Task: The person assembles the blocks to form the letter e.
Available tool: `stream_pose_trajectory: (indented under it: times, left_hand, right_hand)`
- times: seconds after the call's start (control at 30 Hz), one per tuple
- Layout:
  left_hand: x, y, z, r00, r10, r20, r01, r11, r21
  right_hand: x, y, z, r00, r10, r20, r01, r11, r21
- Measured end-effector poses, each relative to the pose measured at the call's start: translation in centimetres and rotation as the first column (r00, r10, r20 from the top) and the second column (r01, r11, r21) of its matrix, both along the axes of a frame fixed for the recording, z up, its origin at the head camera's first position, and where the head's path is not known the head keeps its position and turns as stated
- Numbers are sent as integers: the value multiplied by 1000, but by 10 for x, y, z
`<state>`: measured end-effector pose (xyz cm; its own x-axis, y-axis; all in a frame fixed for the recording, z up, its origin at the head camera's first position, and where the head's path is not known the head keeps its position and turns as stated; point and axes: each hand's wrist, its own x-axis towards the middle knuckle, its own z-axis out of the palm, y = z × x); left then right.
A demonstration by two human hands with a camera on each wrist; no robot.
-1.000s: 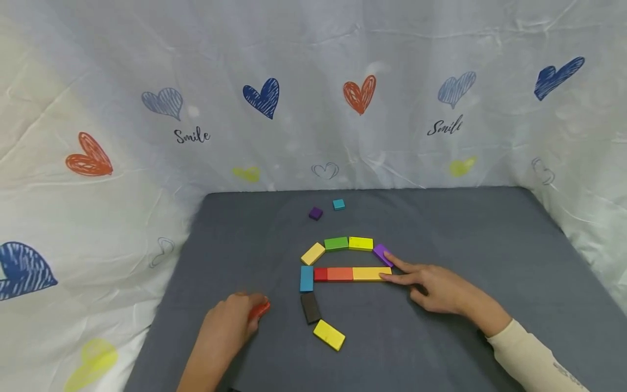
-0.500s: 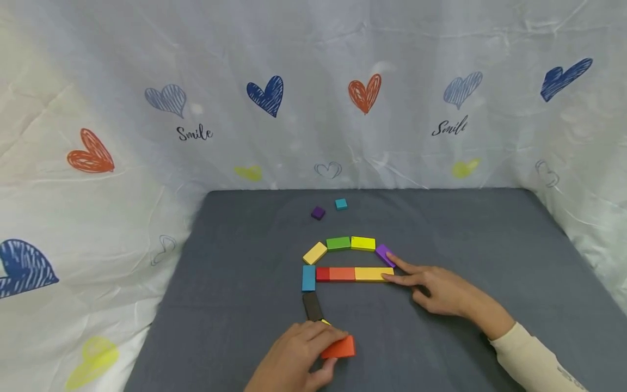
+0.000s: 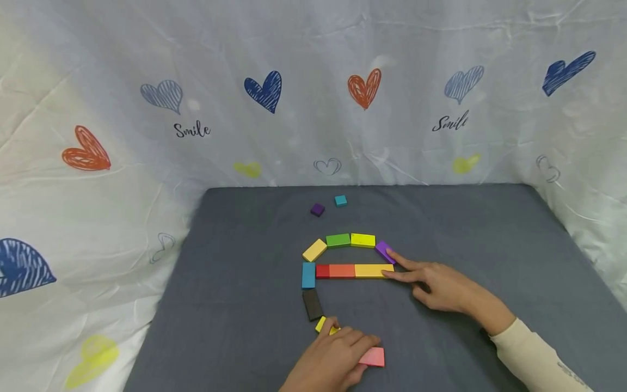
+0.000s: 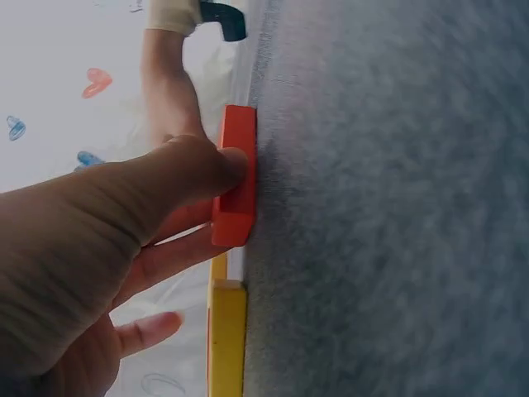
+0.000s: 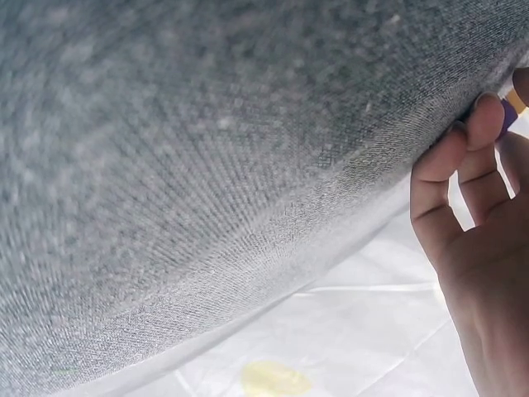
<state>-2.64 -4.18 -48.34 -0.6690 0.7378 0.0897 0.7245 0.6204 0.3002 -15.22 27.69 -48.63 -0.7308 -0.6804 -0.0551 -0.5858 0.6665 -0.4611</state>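
Note:
In the head view my left hand (image 3: 330, 356) pinches an orange-red block (image 3: 373, 357) that looks pinkish there, low over the cloth near the front. Its thumb lies on the block's side in the left wrist view. One finger reaches a yellow block (image 3: 320, 323), mostly hidden under that hand. My right hand (image 3: 441, 286) stretches two fingers leftward. One fingertip touches a purple block (image 3: 383, 250), the other the right end of a long yellow-orange piece (image 3: 369, 271). That piece continues a row with an orange block (image 3: 342, 271) and a red block (image 3: 322, 271).
A blue block (image 3: 308, 276) and a black block (image 3: 312, 305) run down the row's left end. Above it curve a pale yellow block (image 3: 314, 250), a green block (image 3: 338, 240) and a yellow block (image 3: 363, 240). Farther back lie a dark purple piece (image 3: 317, 209) and a light-blue piece (image 3: 340, 201).
My left hand has carried the orange-red block rightward from the left side, past the yellow block near the front. My right hand has stayed in place on its blocks.

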Motion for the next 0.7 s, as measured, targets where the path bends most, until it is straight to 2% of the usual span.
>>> stream_pose_trajectory:
  times: [0.3,0.47,0.7]
  left_hand:
    - [-7,-2,0,995,97,29,-96,994,-59]
    - [-13,-4,0,994,111,12,-110,992,-54]
    - [-17,-6,1,989,147,24,-144,986,-80]
  right_hand:
    - [0,1,0,1000,-3,0,3,1000,17]
    - [0,2,-1,1000,2,-11,-1,1000,13]
    - [-2,1,-2,1000,11,-6,-11,1000,6]
